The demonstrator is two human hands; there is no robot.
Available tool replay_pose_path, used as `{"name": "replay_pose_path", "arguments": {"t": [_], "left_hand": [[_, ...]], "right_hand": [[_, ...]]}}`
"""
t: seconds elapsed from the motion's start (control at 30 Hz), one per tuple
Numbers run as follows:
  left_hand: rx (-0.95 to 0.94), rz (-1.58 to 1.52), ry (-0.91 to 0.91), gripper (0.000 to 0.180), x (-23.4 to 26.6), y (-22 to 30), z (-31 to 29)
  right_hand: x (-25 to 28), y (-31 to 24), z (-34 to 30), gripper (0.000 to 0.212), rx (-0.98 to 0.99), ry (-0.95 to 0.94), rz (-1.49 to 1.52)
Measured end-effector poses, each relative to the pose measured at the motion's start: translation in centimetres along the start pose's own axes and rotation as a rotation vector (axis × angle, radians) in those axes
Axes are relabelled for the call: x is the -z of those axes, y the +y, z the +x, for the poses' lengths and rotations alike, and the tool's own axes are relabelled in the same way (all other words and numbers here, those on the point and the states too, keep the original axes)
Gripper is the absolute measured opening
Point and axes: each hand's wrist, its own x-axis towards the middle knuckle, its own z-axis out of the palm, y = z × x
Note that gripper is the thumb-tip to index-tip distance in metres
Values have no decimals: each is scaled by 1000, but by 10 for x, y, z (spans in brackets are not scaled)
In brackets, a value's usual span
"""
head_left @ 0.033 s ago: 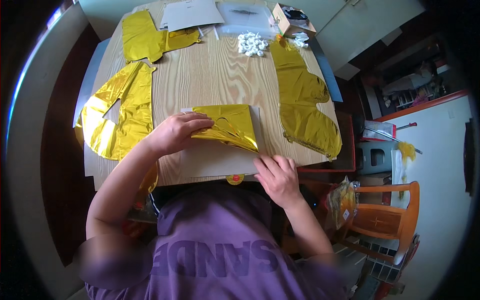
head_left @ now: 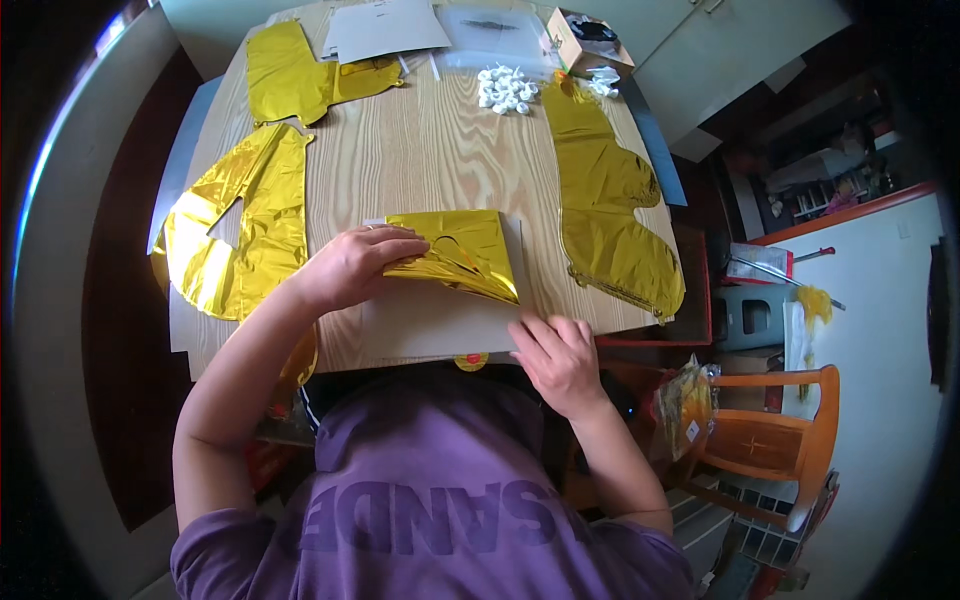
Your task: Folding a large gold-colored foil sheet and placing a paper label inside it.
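Observation:
A folded gold foil balloon (head_left: pixel 472 232) lies on a pale grey card sheet (head_left: pixel 425 326) at the table's near edge. My left hand (head_left: pixel 355 265) is closed over the left part of the foil, its fingers pressed together on the folded edge; the thumb is hidden. Creases run across the foil toward its lower right corner, which lifts slightly. At the card's near right corner is my right hand (head_left: pixel 560 362), with fingers bent and gripping the card's edge. A round red-and-gold sticker (head_left: pixel 471 361) shows just below the card.
Flattened gold foil balloons lie at the left (head_left: pixel 265 215), far left (head_left: pixel 283 75) and right (head_left: pixel 600 190). Farther back are white card sheets (head_left: pixel 385 30), a clear plastic sheet (head_left: pixel 495 40), small white pieces (head_left: pixel 505 90) and a box (head_left: pixel 590 40). A wooden chair (head_left: pixel 765 440) stands right.

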Motion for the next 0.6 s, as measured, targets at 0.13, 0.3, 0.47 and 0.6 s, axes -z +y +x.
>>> {"name": "replay_pose_path", "arguments": {"t": [0.13, 0.3, 0.47, 0.6], "left_hand": [[13, -29, -7, 55, 2, 2, 0], [57, -49, -5, 56, 0, 4, -11], [-120, 149, 157, 46, -19, -3, -15], [-261, 354, 308, 41, -18, 5, -9]], "right_hand": [[15, 7, -11, 29, 87, 155, 233], [102, 26, -36, 32, -259, 152, 902], [135, 73, -49, 27, -297, 292, 1203], [120, 88, -5, 23, -636, 800, 1062]]}}
